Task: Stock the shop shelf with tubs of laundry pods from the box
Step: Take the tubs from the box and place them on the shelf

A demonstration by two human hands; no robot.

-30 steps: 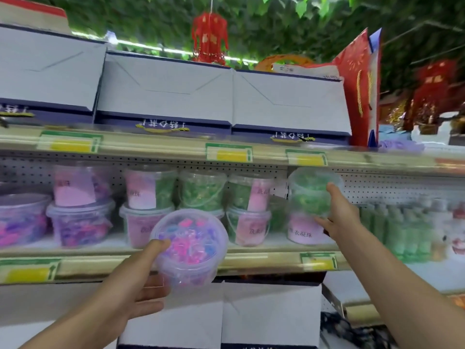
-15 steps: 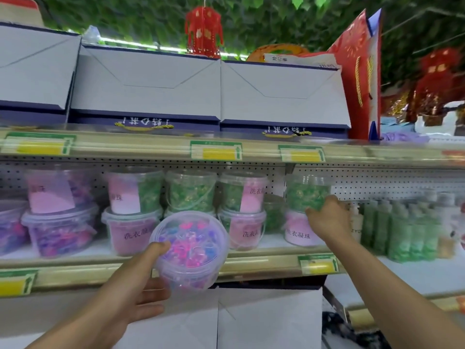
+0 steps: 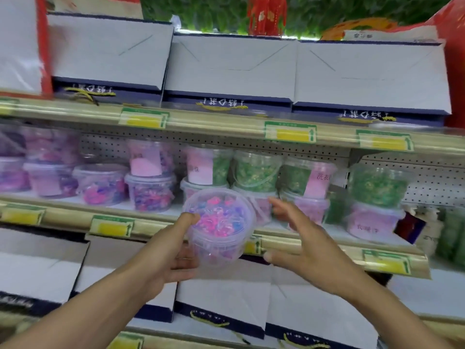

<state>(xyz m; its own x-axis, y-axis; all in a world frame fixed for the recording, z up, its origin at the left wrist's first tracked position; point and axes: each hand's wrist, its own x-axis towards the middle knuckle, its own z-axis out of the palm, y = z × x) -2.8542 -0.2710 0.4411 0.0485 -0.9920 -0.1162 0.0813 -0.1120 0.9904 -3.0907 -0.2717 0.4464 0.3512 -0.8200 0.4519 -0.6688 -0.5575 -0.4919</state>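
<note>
My left hand (image 3: 173, 250) grips a clear tub of pink and purple laundry pods (image 3: 221, 222), thumb on its lid rim, held in front of the middle shelf (image 3: 63, 215). My right hand (image 3: 299, 235) hovers just right of the tub with fingers spread, holding nothing and apart from it. On the shelf stand stacked tubs: purple and pink ones (image 3: 100, 185) to the left, green ones (image 3: 256, 170) over pink ones in the middle, and a green tub (image 3: 377, 185) on a pink tub (image 3: 372, 220) at the right. The supply box is out of view.
White and navy gift bags (image 3: 231, 69) line the top shelf, more of them (image 3: 221, 298) stand below. A red bag (image 3: 453, 59) is at the upper right. Green bottles (image 3: 450, 238) stand right of the tubs. Price tags (image 3: 289, 132) run along the shelf edges.
My right hand has let go of the green tub at the right of the shelf and come back left toward the tub in my left hand. The view has shifted left.
</note>
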